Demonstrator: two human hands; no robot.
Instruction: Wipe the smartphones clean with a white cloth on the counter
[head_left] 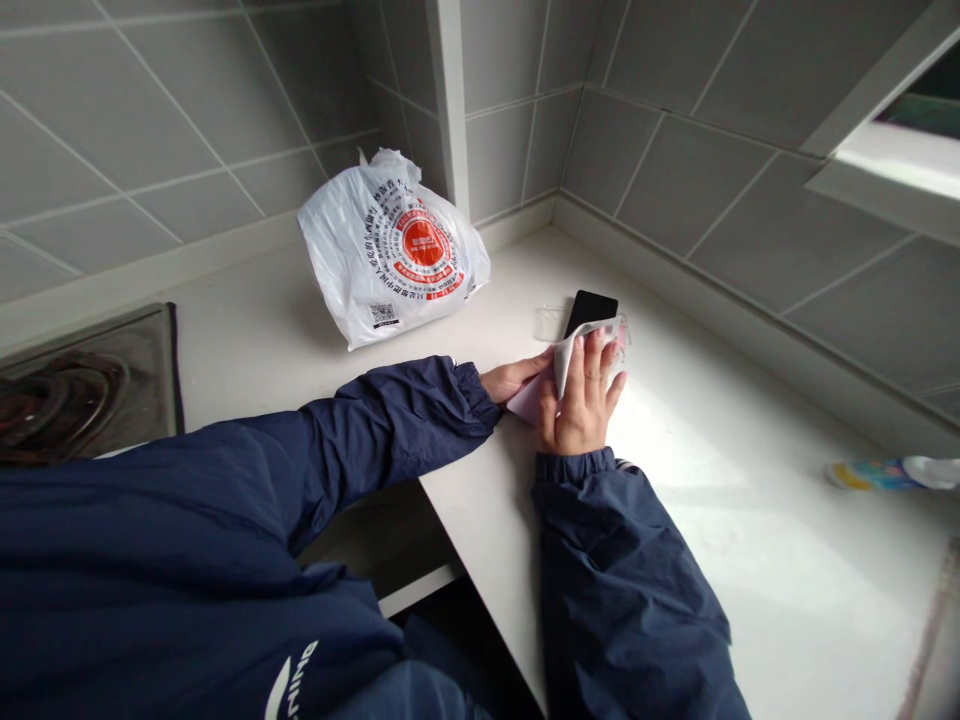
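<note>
Black smartphone [591,310] partly hidden by cloth [568,350] under right hand [581,395].

Phone screen [591,308] just off centre toward 1 o'clock: black, glossy, looks like glass. Pale cloth [564,358] on it: soft, matt. Clear plastic case [550,322] just beside, glossy. 11 o'clock: white plastic bag [390,250], thin, crinkled, shiny. 4 o'clock: white countertop [750,560], smooth, faint sheen. 1 o'clock: grey ceramic wall tiles [675,190], smooth, low gloss. 9 o'clock: stove top [90,345], dull metal, scuffed. 8 o'clock: navy sleeve [397,420], creased synthetic fabric, matt.
</note>
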